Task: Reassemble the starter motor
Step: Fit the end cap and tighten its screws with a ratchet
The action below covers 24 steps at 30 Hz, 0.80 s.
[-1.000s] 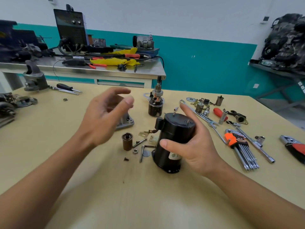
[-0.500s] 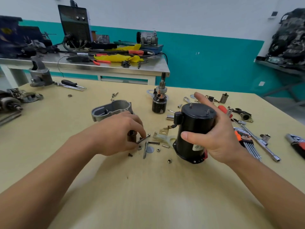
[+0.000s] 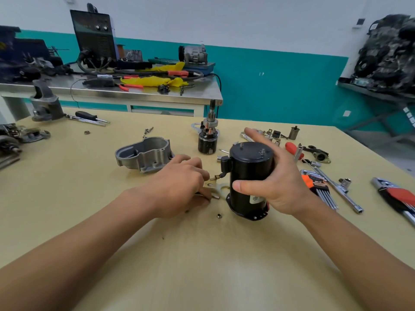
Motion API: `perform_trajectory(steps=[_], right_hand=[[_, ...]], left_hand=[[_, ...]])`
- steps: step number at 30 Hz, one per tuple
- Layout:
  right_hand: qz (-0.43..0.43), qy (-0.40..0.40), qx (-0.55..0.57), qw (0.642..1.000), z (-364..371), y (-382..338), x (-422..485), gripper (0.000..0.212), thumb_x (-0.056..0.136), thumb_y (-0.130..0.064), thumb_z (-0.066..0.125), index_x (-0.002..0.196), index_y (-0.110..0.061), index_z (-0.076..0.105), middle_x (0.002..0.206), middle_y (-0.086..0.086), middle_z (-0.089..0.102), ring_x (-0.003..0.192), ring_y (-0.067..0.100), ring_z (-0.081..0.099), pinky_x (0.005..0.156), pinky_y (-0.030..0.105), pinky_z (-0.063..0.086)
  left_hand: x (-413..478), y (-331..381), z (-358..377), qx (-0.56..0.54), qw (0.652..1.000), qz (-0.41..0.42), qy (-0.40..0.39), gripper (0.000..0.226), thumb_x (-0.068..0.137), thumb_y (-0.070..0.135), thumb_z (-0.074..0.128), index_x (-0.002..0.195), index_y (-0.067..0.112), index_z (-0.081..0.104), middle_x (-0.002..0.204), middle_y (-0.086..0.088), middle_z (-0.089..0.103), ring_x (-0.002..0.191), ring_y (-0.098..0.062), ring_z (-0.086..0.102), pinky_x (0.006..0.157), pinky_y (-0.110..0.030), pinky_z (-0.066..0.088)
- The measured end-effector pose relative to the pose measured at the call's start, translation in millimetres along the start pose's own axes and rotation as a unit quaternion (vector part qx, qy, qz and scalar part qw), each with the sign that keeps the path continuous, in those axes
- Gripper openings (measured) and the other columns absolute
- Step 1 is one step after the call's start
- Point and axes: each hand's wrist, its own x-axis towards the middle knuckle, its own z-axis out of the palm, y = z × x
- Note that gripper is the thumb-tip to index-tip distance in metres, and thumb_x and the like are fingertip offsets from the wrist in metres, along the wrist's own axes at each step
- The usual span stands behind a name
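Observation:
My right hand (image 3: pixel 285 182) grips the black cylindrical motor body (image 3: pixel 249 173), which stands tilted on the wooden table (image 3: pixel 202 254). Just left of it, my left hand (image 3: pixel 182 187) lies knuckles-up on the table, its curled fingers pinching a thin metal bolt (image 3: pixel 215 196) whose tip sticks out beside a tan gasket plate (image 3: pixel 214 184). Whatever else lies under that hand is hidden. A grey cast end housing (image 3: pixel 143 153) lies open side up behind the left hand. The black solenoid with its shaft (image 3: pixel 207 140) stands upright further back.
A small nut (image 3: pixel 219 215) lies in front of the motor body. To the right are an orange hex key set (image 3: pixel 318 189), a T-handle socket wrench (image 3: pixel 336 189), a red screwdriver (image 3: pixel 292 147) and several small parts. A steel bench (image 3: pixel 157 95) stands behind.
My left hand came down from the air onto the small parts and closed on the bolt. My right hand stood the motor body more upright and shifted it slightly right.

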Motion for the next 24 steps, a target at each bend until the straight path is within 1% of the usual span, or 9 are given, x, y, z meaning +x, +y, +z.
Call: perform_trajectory(steps=[2, 5, 8, 13, 15, 18, 21, 23, 24], right_hand=[[0.002, -0.005, 0.000, 1.000, 2, -1, -1, 0.107, 0.049, -0.030, 0.089, 0.146, -0.031, 0.043, 0.122, -0.029, 0.064, 0.117, 0.002, 0.062, 0.088, 0.013, 0.050], [0.004, -0.020, -0.001, 1.000, 3, -1, -3, 0.108, 0.051, -0.018, 0.091, 0.147, -0.029, 0.043, 0.119, -0.018, 0.069, 0.113, 0.005, 0.064, 0.086, 0.013, 0.051], [0.010, -0.035, 0.000, 0.999, 6, -1, -4, 0.105, 0.054, -0.011, 0.088, 0.147, -0.031, 0.042, 0.115, -0.020, 0.069, 0.110, 0.004, 0.065, 0.082, 0.012, 0.051], [0.015, -0.043, -0.007, 0.999, 7, -2, -4, 0.102, 0.055, -0.014, 0.088, 0.144, -0.036, 0.042, 0.114, -0.025, 0.068, 0.111, 0.001, 0.064, 0.083, 0.011, 0.051], [0.014, -0.041, -0.010, 0.999, 6, -2, -4, 0.102, 0.054, -0.016, 0.088, 0.143, -0.037, 0.043, 0.115, -0.025, 0.068, 0.111, 0.002, 0.064, 0.086, 0.013, 0.051], [0.013, -0.043, -0.004, 0.999, 7, -1, -4, 0.102, 0.051, -0.024, 0.089, 0.141, -0.039, 0.044, 0.117, -0.025, 0.067, 0.113, 0.005, 0.064, 0.089, 0.016, 0.052], [0.012, -0.049, -0.008, 0.999, 10, -1, -4, 0.101, 0.051, -0.025, 0.089, 0.140, -0.043, 0.044, 0.118, -0.030, 0.064, 0.114, 0.000, 0.062, 0.087, 0.013, 0.051], [0.009, -0.051, -0.011, 0.999, 12, -1, -5, 0.099, 0.055, -0.018, 0.089, 0.139, -0.043, 0.043, 0.116, -0.034, 0.063, 0.112, -0.004, 0.061, 0.084, 0.007, 0.048], [0.005, -0.052, -0.013, 0.999, 13, -1, -5, 0.100, 0.055, -0.017, 0.089, 0.139, -0.042, 0.043, 0.116, -0.034, 0.064, 0.112, -0.004, 0.062, 0.083, 0.006, 0.047]], left_hand=[[0, 0, -1, -0.013, 1.000, -0.007, -0.015, 0.036, 0.094, 0.053, 0.058, 0.106, 0.023, 0.073, 0.100, 0.018, 0.054, 0.109, -0.009, 0.038, 0.103, -0.029, 0.025], [0, 0, -5, -0.027, 0.998, -0.006, -0.049, 0.034, 0.095, 0.052, 0.054, 0.109, 0.027, 0.072, 0.109, 0.019, 0.061, 0.111, -0.010, 0.039, 0.104, -0.031, 0.028], [-1, -1, -5, -0.049, 0.998, 0.007, -0.047, 0.028, 0.095, 0.046, 0.059, 0.111, 0.027, 0.073, 0.111, 0.019, 0.064, 0.109, -0.008, 0.039, 0.101, -0.031, 0.029], [0, -1, -7, -0.069, 0.996, 0.005, -0.047, 0.025, 0.092, 0.043, 0.066, 0.114, 0.031, 0.073, 0.111, 0.019, 0.065, 0.106, -0.009, 0.041, 0.095, -0.031, 0.038], [0, -4, -12, -0.114, 0.993, -0.010, -0.002, 0.025, 0.090, 0.034, 0.070, 0.114, 0.029, 0.073, 0.103, 0.020, 0.061, 0.101, -0.008, 0.044, 0.089, -0.030, 0.042], [-1, -9, -27, -0.186, 0.976, -0.053, 0.096, 0.022, 0.097, 0.023, 0.061, 0.113, 0.033, 0.072, 0.095, 0.023, 0.059, 0.095, -0.004, 0.049, 0.082, -0.022, 0.043], [0, -7, -38, -0.283, 0.944, -0.110, 0.125, 0.027, 0.100, 0.020, 0.057, 0.103, 0.046, 0.064, 0.094, 0.030, 0.061, 0.097, 0.007, 0.056, 0.075, -0.008, 0.043], [1, -1, -40, -0.346, 0.917, -0.134, 0.146, 0.027, 0.100, 0.018, 0.058, 0.097, 0.043, 0.066, 0.087, 0.026, 0.066, 0.087, 0.011, 0.060, 0.069, -0.004, 0.044], [2, 1, -42, -0.384, 0.898, -0.144, 0.162, 0.026, 0.100, 0.017, 0.058, 0.095, 0.040, 0.069, 0.083, 0.023, 0.069, 0.082, 0.010, 0.061, 0.067, -0.005, 0.045]])
